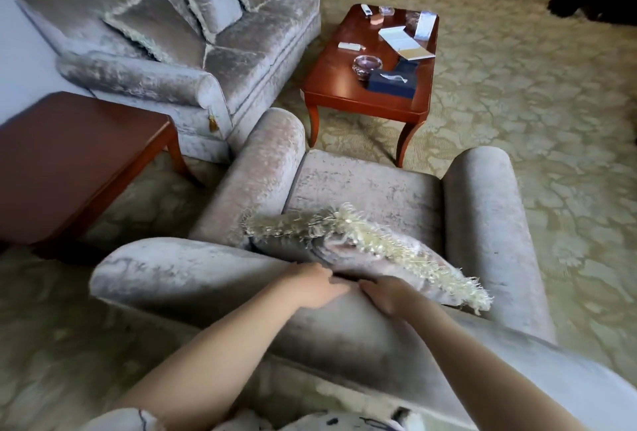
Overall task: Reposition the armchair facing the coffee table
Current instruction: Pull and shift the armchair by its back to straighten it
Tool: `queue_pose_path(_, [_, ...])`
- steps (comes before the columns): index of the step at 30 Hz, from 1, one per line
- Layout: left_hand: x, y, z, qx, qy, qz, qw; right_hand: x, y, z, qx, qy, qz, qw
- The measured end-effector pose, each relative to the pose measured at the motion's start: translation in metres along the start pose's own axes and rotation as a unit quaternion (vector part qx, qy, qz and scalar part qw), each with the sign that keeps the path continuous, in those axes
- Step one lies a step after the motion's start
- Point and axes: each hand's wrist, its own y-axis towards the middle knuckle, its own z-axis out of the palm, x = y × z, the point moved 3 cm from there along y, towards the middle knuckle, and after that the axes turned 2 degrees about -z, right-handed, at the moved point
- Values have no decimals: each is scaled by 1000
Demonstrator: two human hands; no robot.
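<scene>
Near side, behind armchair point(365, 189): left grip point(315, 287) and right grip point(384, 294) curled over backrest top beside fringed cushion point(348, 246), apparently to push; bench point(331, 77) stood far ahead.

A carpeted floor point(517, 92) with a pale leaf pattern fills the room. On it, nearest, stands the armchair point(365, 189), its seat open toward the far side. Just beyond its front edge stands the coffee-table worktop point(331, 86), of reddish wood on curved legs. A sofa point(241, 61) stands on the far left, and a second wooden worktop point(69, 144) stands at the left, near the sofa's arm.

On the coffee-table worktop, a dark blue tissue box point(391, 80) lies at the near end, with a glass ashtray point(365, 63) just beside it. Papers point(403, 39) lie further back on the right, and a white remote point(350, 46) lies to their left. Small items at the far end are too blurred to tell.
</scene>
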Motion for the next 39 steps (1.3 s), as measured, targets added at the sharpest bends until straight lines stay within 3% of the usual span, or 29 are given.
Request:
queue_pose_path(5, [143,-28,-29,-32,72,-56,995,109,26,22,-39,-7,-35,999])
queue_pose_path(8, [179,-36,-37,-33,88,-62,994,161,36,34,-21,-13,-54,998])
queue_pose_path(11, [185,-28,-39,-11,85,-47,995,190,48,39,-11,-23,-14,1000])
queue_pose_path(17, [191,12,-46,59,112,-23,992,206,69,43,35,-57,-56,996])
queue_pose_path(20, [195,30,-48,86,64,-36,994,206,79,41,31,-59,-43,997])
queue_pose_path(26, [212,46,-73,37,57,-50,996,225,96,19,10,27,-50,998])
queue_pose_path(33, [225,15,-59,12,103,-47,994,229,88,27,2,6,-11,1000])
queue_pose_path(39, [222,6,-66,0,98,-37,994,222,64,25,-70,41,5,997])
